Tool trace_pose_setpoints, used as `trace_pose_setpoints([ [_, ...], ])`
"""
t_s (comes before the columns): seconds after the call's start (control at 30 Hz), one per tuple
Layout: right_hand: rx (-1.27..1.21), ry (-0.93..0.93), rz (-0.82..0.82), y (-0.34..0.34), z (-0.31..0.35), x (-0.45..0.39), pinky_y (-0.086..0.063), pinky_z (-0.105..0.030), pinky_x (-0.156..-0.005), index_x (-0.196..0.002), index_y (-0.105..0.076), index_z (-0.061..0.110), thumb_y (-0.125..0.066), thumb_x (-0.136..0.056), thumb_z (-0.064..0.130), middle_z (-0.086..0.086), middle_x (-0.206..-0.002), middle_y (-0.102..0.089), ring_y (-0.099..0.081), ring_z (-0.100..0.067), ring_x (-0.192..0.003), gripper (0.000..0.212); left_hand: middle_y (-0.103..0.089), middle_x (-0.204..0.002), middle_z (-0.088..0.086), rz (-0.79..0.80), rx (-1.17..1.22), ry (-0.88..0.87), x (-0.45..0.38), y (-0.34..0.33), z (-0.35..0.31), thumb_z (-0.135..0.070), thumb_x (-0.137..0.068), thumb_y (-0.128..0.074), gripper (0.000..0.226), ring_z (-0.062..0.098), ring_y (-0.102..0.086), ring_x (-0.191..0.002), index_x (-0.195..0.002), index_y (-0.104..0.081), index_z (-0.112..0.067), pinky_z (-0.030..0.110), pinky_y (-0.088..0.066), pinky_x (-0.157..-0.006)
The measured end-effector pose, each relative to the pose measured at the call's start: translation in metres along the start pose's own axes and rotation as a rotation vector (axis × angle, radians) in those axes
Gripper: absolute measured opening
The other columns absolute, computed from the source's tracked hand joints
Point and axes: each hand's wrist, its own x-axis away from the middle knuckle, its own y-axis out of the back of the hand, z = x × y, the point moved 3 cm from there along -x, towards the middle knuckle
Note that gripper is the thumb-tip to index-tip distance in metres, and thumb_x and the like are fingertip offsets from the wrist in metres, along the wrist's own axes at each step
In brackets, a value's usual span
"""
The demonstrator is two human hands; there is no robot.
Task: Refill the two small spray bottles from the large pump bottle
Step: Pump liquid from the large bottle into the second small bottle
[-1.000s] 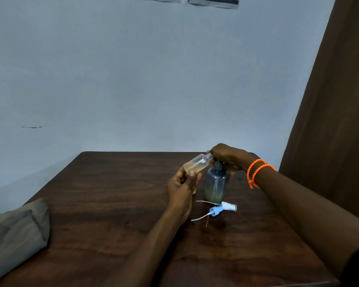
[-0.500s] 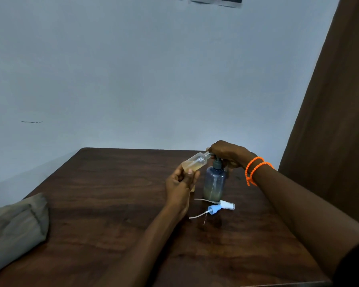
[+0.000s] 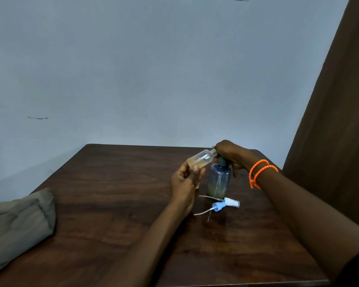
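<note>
My left hand (image 3: 186, 180) holds a small clear spray bottle (image 3: 201, 159), tilted with its open neck up against the pump head. It has yellowish liquid in its lower part. The large bluish pump bottle (image 3: 219, 179) stands upright on the dark wooden table (image 3: 112, 193), with a little liquid at its bottom. My right hand (image 3: 232, 155) covers and grips its pump head. Two loose spray caps lie in front of it, one white (image 3: 232, 202) and one blue (image 3: 218, 207), each with a thin dip tube. A second small bottle seems hidden behind my left hand.
A folded grey-green cloth (image 3: 19, 224) lies at the table's left edge. A brown curtain (image 3: 336, 121) hangs at the right. A pale wall stands behind the table. Orange bead bracelets (image 3: 259, 171) sit on my right wrist.
Hands and bottles hold almost the same pose. The small bottle stays at the pump head, and the view has shifted slightly.
</note>
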Motion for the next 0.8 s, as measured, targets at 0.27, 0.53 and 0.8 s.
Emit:
trace_pose_setpoints([
  [0.27, -0.01, 0.028, -0.038, 0.004, 0.001, -0.003, -0.039, -0.032, -0.063, -0.078, -0.052, 0.009, -0.04, -0.098, 0.008, -0.012, -0.08, -0.051, -0.048, -0.027, -0.072, 0.024, -0.075, -0.113, 0.01, 0.001, -0.02, -0.003, -0.003, 0.002, 0.002, 0.001, -0.097, -0.056, 0.029, 0.019, -0.072, -0.105, -0.125, -0.064, -0.002, 0.025, -0.059, -0.088],
  [0.53, 0.103, 0.011, 0.02, 0.011, 0.012, 0.005, -0.043, -0.031, -0.049, -0.081, -0.05, 0.007, -0.04, -0.102, 0.011, -0.013, -0.087, -0.048, -0.05, -0.029, -0.076, 0.024, -0.075, -0.113, 0.011, -0.011, 0.001, -0.004, -0.004, 0.001, 0.003, 0.004, -0.098, -0.055, 0.03, 0.017, -0.072, -0.103, -0.127, -0.062, 0.002, 0.027, -0.059, -0.09],
  [0.8, -0.027, -0.003, 0.006, 0.005, 0.0, -0.002, -0.038, -0.033, -0.057, -0.085, -0.055, 0.008, -0.04, -0.096, 0.012, -0.012, -0.081, -0.051, -0.045, -0.025, -0.067, 0.018, -0.074, -0.115, 0.01, -0.001, -0.009, -0.008, -0.004, 0.002, 0.004, 0.002, -0.098, -0.056, 0.029, 0.017, -0.072, -0.105, -0.126, -0.063, 0.001, 0.025, -0.059, -0.088],
])
